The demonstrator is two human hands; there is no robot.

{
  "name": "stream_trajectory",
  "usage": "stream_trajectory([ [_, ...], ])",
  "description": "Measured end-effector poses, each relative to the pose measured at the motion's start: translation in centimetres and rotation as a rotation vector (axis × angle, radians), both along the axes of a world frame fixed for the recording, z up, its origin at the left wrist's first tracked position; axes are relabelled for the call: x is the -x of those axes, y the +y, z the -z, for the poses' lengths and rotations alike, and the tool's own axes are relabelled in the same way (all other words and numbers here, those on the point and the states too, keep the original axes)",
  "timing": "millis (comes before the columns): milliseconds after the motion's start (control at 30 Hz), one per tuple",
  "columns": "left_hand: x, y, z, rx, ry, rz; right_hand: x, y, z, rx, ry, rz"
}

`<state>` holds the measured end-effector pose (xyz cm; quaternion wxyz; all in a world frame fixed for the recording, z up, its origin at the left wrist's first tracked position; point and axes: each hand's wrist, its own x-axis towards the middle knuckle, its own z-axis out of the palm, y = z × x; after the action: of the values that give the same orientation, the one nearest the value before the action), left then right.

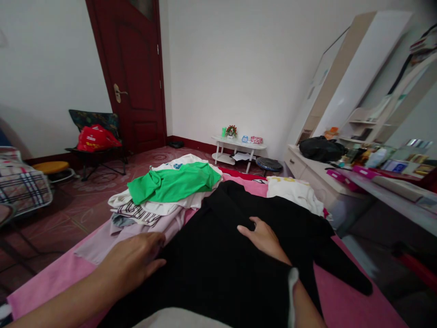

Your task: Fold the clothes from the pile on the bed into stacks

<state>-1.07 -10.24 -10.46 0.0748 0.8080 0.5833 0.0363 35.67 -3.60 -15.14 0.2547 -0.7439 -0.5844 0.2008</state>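
Observation:
A black long-sleeved top (211,255) lies spread in front of me, one sleeve stretched out to the right. My left hand (133,257) is at its left edge, fingers loosely bent and the thumb apart from them. On the upper part of the top rests my right hand (262,236), thumb and fingers apart. A fold of the black cloth with a pale edge lies across my right forearm. Left of the top is a pile of clothes, with a green garment (174,183) over white ones (139,212) and a pale lilac garment (129,239) nearest my left hand.
Pink cloth (344,287) covers the surface below. White folded clothing (293,191) lies at the far right. Beyond stand a small white table (239,143) and a round stool (269,165). A cluttered dresser (303,168) is right; a chair with a red bag (97,138) is left.

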Motion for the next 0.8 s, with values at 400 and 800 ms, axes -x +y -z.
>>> stream_trajectory([
  [400,-2.5,1.0,-0.5,0.054,0.030,0.051,-1.5,0.0,-0.6,-0.209,-0.128,0.102],
  [800,-10.0,5.3,2.5,-0.062,-0.078,0.099,-7.4,4.0,-2.2,-0.194,-0.056,0.162],
])
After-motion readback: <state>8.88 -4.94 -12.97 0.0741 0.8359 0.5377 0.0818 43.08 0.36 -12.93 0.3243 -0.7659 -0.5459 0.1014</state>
